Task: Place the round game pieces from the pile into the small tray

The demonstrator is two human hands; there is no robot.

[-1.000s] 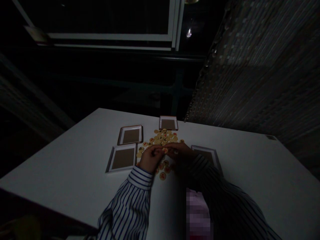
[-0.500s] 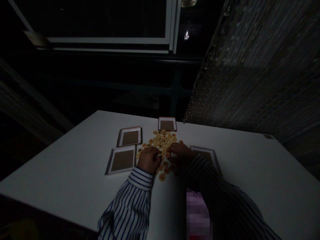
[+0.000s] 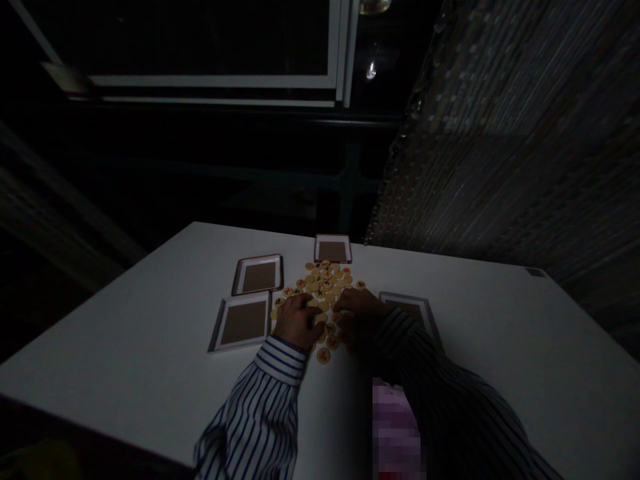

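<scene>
A loose heap of round, pale wooden xiangqi pieces [image 3: 327,283] lies on the white table [image 3: 165,387], some with red or dark characters facing up. Over the near left part of the heap, my left hand [image 3: 299,321] rests with thumb and fingers apart, a few pieces by its fingertips. My right hand [image 3: 361,309] is across from it, in shadow, its fingers curled down at a piece on the heap's right side. The undersides of the right fingers are hard to make out. One red-marked piece [image 3: 323,355] lies nearest to me, between my wrists.
Two shallow trays, a brown-rimmed one [image 3: 258,291] and a pale-rimmed one [image 3: 215,337], lie left of the heap. Another tray [image 3: 333,261] stands behind it. A fourth tray [image 3: 431,319] is partly behind my right forearm. A beaded curtain [image 3: 500,133] hangs beyond the table.
My left fingers have spread from a more closed pose, showing pieces between thumb and fingers. My right hand has shifted slightly, and some pieces near the fingertips have moved.
</scene>
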